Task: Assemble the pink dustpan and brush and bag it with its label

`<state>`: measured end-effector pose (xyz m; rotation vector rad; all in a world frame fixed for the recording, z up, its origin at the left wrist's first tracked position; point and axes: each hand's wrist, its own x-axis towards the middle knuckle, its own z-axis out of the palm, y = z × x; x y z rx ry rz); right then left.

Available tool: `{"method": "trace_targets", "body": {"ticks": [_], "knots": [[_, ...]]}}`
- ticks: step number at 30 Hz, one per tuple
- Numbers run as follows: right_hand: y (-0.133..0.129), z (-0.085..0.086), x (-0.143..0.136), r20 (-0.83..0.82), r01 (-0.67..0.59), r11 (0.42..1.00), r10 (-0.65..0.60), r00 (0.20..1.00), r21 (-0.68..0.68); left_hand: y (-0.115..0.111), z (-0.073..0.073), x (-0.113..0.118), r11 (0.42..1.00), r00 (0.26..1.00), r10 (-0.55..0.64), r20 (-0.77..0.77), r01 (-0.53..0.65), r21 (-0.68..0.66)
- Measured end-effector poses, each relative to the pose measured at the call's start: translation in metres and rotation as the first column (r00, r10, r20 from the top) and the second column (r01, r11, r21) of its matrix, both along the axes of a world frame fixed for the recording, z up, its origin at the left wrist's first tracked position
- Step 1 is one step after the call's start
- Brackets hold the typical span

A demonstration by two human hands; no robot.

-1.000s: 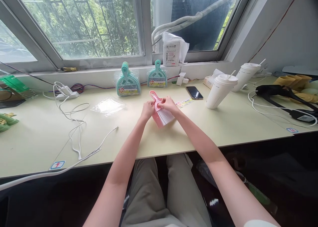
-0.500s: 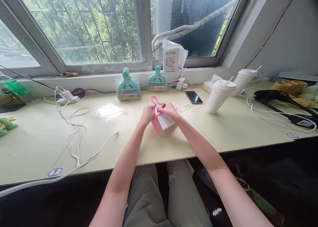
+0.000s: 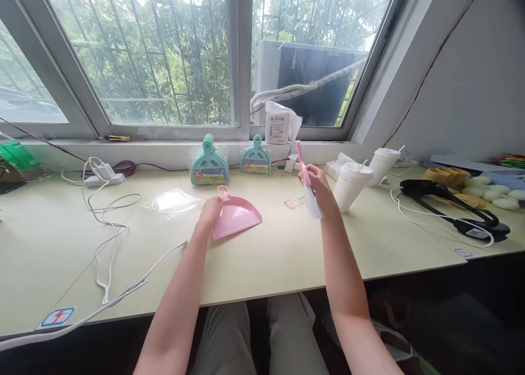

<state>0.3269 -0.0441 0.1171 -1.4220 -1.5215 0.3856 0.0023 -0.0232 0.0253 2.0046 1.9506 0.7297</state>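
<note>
1. Pink dustpan (image 3: 235, 217) lies flat at the centre of the frame, mouth toward the right; my left hand (image 3: 210, 213) is clamped on its handle end so it can't slide on the table (image 3: 266, 255).
2. My right hand (image 3: 320, 192), right of centre, is closed around the pink brush (image 3: 305, 179); handle up, bristles down, lifted well apart from the pan.
3. Teal packaged sets (image 3: 209, 164) lean by the sill, upper centre; clear bag (image 3: 172, 201) lies left of the pan; label sticker (image 3: 294, 202) between my hands; cups (image 3: 353, 185) just right of the brush.
</note>
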Motion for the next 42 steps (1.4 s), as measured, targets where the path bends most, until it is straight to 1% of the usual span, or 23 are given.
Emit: {"method": "trace_targets", "body": {"ticks": [1,2,4,5,7,8,10,11,12,14,16,18,20,23,25,27,31,35,38,42], "knots": [[0.002,0.001,0.011,0.020,0.071,0.997,-0.070,0.997,-0.015,0.000,0.000,-0.005,1.000,1.000,-0.013,0.018,0.013,-0.008],[0.003,-0.002,0.018,0.068,0.126,0.991,-0.122,0.990,-0.048,-0.001,0.000,-0.006,0.999,0.999,-0.033,0.029,0.034,-0.025],[0.007,-0.016,0.018,0.221,0.216,0.965,-0.180,0.958,-0.151,-0.002,0.000,-0.001,0.996,0.997,-0.066,0.026,0.068,-0.054],[0.008,-0.026,0.012,0.312,0.240,0.950,-0.171,0.935,-0.198,-0.003,0.000,0.003,0.995,0.997,-0.080,0.013,0.080,-0.058],[0.010,-0.046,-0.006,0.482,0.244,0.928,-0.083,0.872,-0.281,-0.004,-0.002,0.009,0.994,0.994,-0.103,-0.026,0.102,-0.040],[0.011,-0.055,-0.015,0.552,0.267,0.919,-0.067,0.831,-0.291,-0.004,-0.003,0.011,0.993,0.993,-0.116,-0.036,0.115,-0.022],[0.012,-0.068,-0.029,0.635,0.300,0.910,-0.054,0.771,-0.287,-0.003,-0.005,0.010,0.992,0.992,-0.124,0.003,0.124,-0.001],[0.013,-0.071,-0.033,0.649,0.304,0.907,-0.046,0.760,-0.292,-0.003,-0.005,0.009,0.994,0.993,-0.112,0.046,0.112,0.002],[0.013,-0.074,-0.035,0.645,0.296,0.905,-0.032,0.764,-0.306,-0.003,-0.005,0.007,0.996,0.991,-0.093,0.095,0.093,0.004],[0.014,-0.076,-0.034,0.602,0.263,0.900,-0.002,0.799,-0.347,-0.004,-0.003,0.003,0.999,0.987,-0.032,0.158,0.031,0.013],[0.014,-0.076,-0.031,0.552,0.241,0.901,-0.002,0.834,-0.361,-0.005,0.000,0.001,0.998,0.988,0.038,0.152,-0.045,0.045],[0.014,-0.076,-0.030,0.528,0.238,0.908,-0.024,0.849,-0.343,-0.007,0.003,-0.001,0.990,0.987,0.086,0.136,-0.100,0.101],[0.015,-0.078,-0.030,0.525,0.249,0.916,-0.050,0.849,-0.315,-0.007,0.003,-0.003,0.975,0.985,0.093,0.142,-0.119,0.186],[0.016,-0.081,-0.033,0.517,0.261,0.922,-0.081,0.852,-0.286,-0.005,-0.001,-0.008,0.946,0.978,0.079,0.192,-0.134,0.294],[0.017,-0.083,-0.033,0.502,0.256,0.922,-0.081,0.861,-0.290,-0.002,-0.006,-0.013,0.945,0.968,0.085,0.237,-0.154,0.289],[0.018,-0.084,-0.032,0.487,0.244,0.922,-0.072,0.871,-0.301,0.000,-0.010,-0.017,0.953,0.953,0.095,0.288,-0.171,0.251],[0.019,-0.085,-0.030,0.471,0.240,0.922,-0.074,0.879,-0.305,-0.001,-0.011,-0.019,0.959,0.930,0.102,0.353,-0.186,0.214],[0.018,-0.085,-0.028,0.449,0.207,0.930,-0.052,0.892,-0.304,-0.005,-0.008,-0.017,0.967,0.931,0.082,0.355,-0.161,0.198],[0.018,-0.086,-0.027,0.455,0.187,0.936,-0.032,0.890,-0.300,-0.005,-0.007,-0.017,0.967,0.936,0.094,0.338,-0.167,0.193],[0.018,-0.087,-0.028,0.492,0.240,0.921,-0.062,0.868,-0.307,-0.005,-0.006,-0.019,0.967,0.950,0.130,0.284,-0.185,0.176]]}}
